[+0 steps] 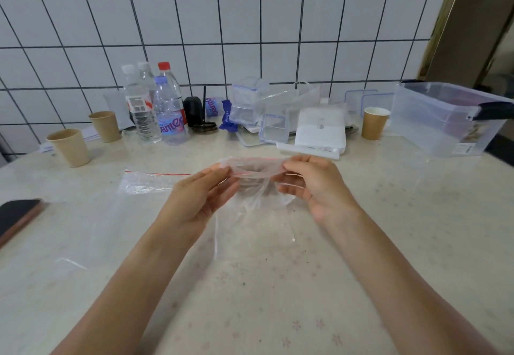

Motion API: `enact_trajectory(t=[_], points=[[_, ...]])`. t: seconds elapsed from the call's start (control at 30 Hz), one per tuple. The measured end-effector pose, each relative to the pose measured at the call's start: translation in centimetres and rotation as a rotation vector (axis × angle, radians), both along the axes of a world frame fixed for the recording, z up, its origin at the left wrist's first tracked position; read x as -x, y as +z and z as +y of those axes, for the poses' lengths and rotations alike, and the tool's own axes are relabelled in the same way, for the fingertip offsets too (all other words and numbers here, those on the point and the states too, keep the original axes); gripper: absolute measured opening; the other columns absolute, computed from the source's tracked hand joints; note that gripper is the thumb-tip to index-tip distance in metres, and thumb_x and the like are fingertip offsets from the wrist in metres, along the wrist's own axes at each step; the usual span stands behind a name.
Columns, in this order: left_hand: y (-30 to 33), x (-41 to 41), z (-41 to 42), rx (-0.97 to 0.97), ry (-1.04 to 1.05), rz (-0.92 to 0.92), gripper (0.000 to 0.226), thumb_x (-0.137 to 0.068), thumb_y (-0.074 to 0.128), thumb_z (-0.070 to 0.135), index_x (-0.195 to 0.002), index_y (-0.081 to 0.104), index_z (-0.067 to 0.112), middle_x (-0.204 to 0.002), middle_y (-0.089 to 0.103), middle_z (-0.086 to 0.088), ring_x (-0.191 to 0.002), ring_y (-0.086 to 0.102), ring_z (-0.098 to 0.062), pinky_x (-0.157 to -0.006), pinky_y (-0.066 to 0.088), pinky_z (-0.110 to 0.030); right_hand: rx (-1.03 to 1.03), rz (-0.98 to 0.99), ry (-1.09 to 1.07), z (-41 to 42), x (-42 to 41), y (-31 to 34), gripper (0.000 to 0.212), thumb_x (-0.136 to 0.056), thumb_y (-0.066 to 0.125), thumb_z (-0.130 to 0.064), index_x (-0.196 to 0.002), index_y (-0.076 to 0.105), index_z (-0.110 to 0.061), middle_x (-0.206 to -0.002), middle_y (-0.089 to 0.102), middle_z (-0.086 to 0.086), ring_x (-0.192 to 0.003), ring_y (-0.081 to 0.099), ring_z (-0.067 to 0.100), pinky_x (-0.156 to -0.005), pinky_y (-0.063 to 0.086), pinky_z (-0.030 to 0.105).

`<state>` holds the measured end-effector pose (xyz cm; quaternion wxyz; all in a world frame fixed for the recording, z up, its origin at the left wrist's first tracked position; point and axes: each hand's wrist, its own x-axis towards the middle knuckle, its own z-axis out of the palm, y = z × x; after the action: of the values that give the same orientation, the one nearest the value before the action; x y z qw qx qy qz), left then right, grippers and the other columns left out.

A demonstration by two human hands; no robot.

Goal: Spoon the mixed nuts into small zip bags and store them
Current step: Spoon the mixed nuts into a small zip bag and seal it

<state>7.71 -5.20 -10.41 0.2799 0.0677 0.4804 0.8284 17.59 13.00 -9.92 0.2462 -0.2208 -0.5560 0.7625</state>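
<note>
Over pale marble-patterned tabletop: clear red-striped zip bag between left hand and right hand, each pinching one end, mouth crosswise, equally near.

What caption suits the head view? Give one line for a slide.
Both hands, left hand and right hand, pull open a zip bag above the table.

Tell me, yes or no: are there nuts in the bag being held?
No: the zip bag pinched between both hands looks clear and empty.
</note>
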Motion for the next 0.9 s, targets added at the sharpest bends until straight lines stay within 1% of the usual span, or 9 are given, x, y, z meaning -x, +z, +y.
enact_trajectory(t=[0.07, 0.13, 0.23, 0.37, 0.5, 0.63, 0.73, 0.8, 0.9], points=[[0.2, 0.2, 0.1, -0.079, -0.063, -0.123, 0.016, -0.092, 0.069, 0.005, -0.081, 0.081, 0.002, -0.095, 0.079, -0.013, -0.085, 0.079, -0.019, -0.068, 0.064, -0.027, 0.200, 0.048, 0.128, -0.2, 0.0, 0.2, 0.012, -0.097, 0.059, 0.001, -0.097, 0.070, 0.006, -0.095, 0.077, 0.022, -0.077, 0.076, 0.027, -0.062, 0.061, 0.031], [0.3, 0.2, 0.1, -0.138, -0.145, -0.228, 0.012, -0.085, 0.071, 0.007, -0.080, 0.081, 0.001, -0.092, 0.078, -0.012, -0.082, 0.079, -0.020, -0.065, 0.065, -0.031, 0.319, 0.106, 0.219, -0.3, -0.1, 0.3, 0.020, -0.099, 0.056, -0.002, -0.086, 0.071, 0.003, -0.087, 0.076, 0.018, -0.071, 0.074, 0.023, -0.063, 0.062, 0.031], [0.4, 0.1, 0.1, -0.160, -0.238, -0.309, 0.013, -0.084, 0.072, 0.009, -0.094, 0.076, 0.001, -0.090, 0.074, -0.009, -0.072, 0.075, -0.018, -0.052, 0.060, -0.027, 0.358, 0.129, 0.317, -0.6, -0.3, 0.5, 0.028, -0.101, 0.057, -0.011, -0.076, 0.071, -0.009, -0.071, 0.065, 0.005, -0.062, 0.065, 0.017, -0.066, 0.059, 0.034], [0.1, -0.2, 0.5, -0.118, -0.295, -0.277, 0.012, -0.084, 0.073, 0.015, -0.080, 0.077, 0.005, -0.080, 0.064, -0.004, -0.065, 0.061, -0.016, -0.045, 0.046, -0.022, 0.352, 0.124, 0.327, -1.1, -0.2, 0.4, 0.024, -0.099, 0.053, -0.017, -0.078, 0.064, -0.012, -0.067, 0.061, 0.004, -0.060, 0.063, 0.018, -0.067, 0.056, 0.036], [-0.1, -0.2, 0.7, -0.153, -0.282, -0.214, 0.015, -0.081, 0.066, 0.019, -0.078, 0.076, 0.009, -0.083, 0.057, -0.002, -0.063, 0.046, -0.015, -0.052, 0.027, -0.023, 0.340, 0.169, 0.349, -1.2, 0.1, 0.1, 0.007, -0.090, 0.055, -0.015, -0.086, 0.056, -0.009, -0.091, 0.061, 0.014, -0.080, 0.062, 0.026, -0.074, 0.055, 0.038], [0.1, -0.6, 0.6, -0.225, -0.284, -0.175, 0.018, -0.081, 0.069, 0.023, -0.091, 0.072, 0.009, -0.091, 0.068, -0.007, -0.071, 0.061, -0.018, -0.060, 0.051, -0.027, 0.339, 0.244, 0.386, -1.1, 0.1, 0.0, 0.033, -0.085, 0.057, -0.019, -0.115, 0.045, -0.011, -0.112, 0.053, 0.023, -0.099, 0.054, 0.034, -0.087, 0.047, 0.045], [0.2, -1.1, 0.6, -0.195, -0.289, -0.013, 0.013, -0.078, 0.080, 0.020, -0.086, 0.075, 0.011, -0.092, 0.072, -0.008, -0.084, 0.068, -0.019, -0.075, 0.059, -0.030, 0.257, 0.256, 0.415, -1.0, -0.2, 0.1, 0.031, -0.085, 0.068, -0.021, -0.111, 0.059, -0.005, -0.109, 0.058, 0.023, -0.101, 0.056, 0.035, -0.086, 0.052, 0.043], [0.2, -1.3, 0.6, -0.125, -0.239, 0.150, 0.013, -0.078, 0.078, 0.007, -0.090, 0.074, 0.011, -0.099, 0.074, -0.010, -0.090, 0.069, -0.020, -0.084, 0.058, -0.031, 0.174, 0.254, 0.415, -0.8, -0.4, 0.3, 0.017, -0.081, 0.075, -0.018, -0.092, 0.074, -0.005, -0.097, 0.070, 0.017, -0.088, 0.067, 0.028, -0.074, 0.058, 0.037], [0.1, -1.7, 0.6, -0.006, -0.117, 0.285, 0.022, -0.083, 0.071, -0.008, -0.089, 0.062, 0.011, -0.107, 0.068, -0.017, -0.100, 0.067, -0.026, -0.092, 0.055, -0.037, -0.006, 0.196, 0.355, -0.8, -0.4, 0.1, 0.015, -0.077, 0.080, -0.005, -0.091, 0.074, -0.005, -0.086, 0.075, 0.010, -0.077, 0.073, 0.021, -0.069, 0.059, 0.030]])
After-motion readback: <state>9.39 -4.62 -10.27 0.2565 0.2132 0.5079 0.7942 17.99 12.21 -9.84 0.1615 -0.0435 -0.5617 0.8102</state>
